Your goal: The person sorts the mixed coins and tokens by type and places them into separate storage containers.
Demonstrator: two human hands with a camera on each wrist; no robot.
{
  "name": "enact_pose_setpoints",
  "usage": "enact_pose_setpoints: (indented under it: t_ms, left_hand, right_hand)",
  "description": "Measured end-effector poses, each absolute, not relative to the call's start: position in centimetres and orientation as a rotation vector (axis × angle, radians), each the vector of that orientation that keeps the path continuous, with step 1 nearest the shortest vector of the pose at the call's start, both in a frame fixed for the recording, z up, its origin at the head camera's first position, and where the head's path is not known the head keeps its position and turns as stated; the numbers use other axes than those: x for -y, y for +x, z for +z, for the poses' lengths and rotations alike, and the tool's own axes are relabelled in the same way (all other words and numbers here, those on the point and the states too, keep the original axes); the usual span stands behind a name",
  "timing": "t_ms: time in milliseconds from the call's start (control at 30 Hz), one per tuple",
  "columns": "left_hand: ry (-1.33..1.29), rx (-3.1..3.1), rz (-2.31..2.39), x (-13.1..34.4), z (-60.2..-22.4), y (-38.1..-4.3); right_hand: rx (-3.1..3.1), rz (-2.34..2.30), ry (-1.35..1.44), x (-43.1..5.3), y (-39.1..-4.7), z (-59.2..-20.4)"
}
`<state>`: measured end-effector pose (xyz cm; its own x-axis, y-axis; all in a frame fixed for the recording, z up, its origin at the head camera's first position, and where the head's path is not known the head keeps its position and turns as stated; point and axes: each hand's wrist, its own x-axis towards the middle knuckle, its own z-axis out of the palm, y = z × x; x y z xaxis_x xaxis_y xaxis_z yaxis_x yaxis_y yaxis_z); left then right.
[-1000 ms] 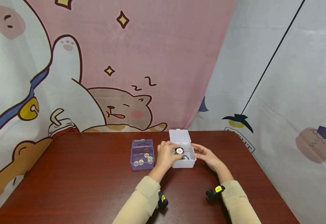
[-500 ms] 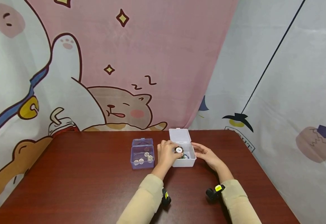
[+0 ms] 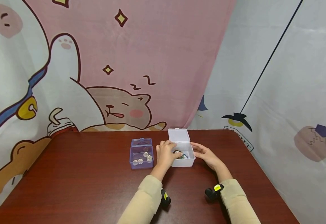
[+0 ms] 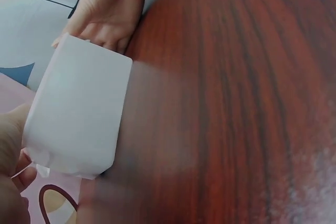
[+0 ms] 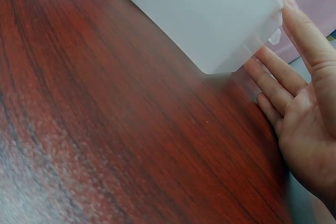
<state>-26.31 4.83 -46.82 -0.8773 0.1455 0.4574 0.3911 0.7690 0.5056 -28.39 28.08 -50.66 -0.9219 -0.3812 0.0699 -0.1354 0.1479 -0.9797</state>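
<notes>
A white lidded box [image 3: 182, 163] stands with its lid raised, holding several poker chips [image 3: 184, 156] low inside. My left hand [image 3: 165, 154] is over its left side, thumb reaching across the rim above a dark-edged chip [image 3: 176, 151] that the thumb partly covers. A gap shows between thumb and fingertips. In the left wrist view, my left fingers [image 4: 25, 178] are bent beside the box wall. My right hand [image 3: 207, 156] rests its fingertips on the box's right side. The right wrist view shows these fingers [image 5: 273, 85] extended, with the thumb at the rim.
Left of the white box, a translucent purple box [image 3: 141, 165] stands with its lid up and several silvery coins [image 3: 140, 161] in it. Both are on a dark red wooden table [image 3: 95, 180]. A cartoon-printed cloth [image 3: 165, 46] hangs behind the table.
The chip numbered 100 at my left fingertips has dropped lower into the white box, and its face no longer shows. Both hands have stayed nearly still; the left forearm has shifted slightly right.
</notes>
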Motion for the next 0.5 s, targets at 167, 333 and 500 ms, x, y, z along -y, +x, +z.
enact_pose_setpoints:
  t_ms: [167, 333, 500]
  left_hand:
    - [-0.445, 2.474, -1.034, -4.3, -46.4, -25.7]
    - [-0.517, 2.363, -1.155, -3.6, -45.4, -24.6]
    - [-0.566, 2.276, -1.292, -2.7, -44.3, -22.9]
  right_hand:
    - [-2.237, -1.853, -0.481, -28.0, -28.4, -50.7]
    - [-2.24, -1.858, -0.472, -28.0, -28.5, -50.7]
    - [-2.247, -1.862, -0.485, -28.0, -28.5, -50.7]
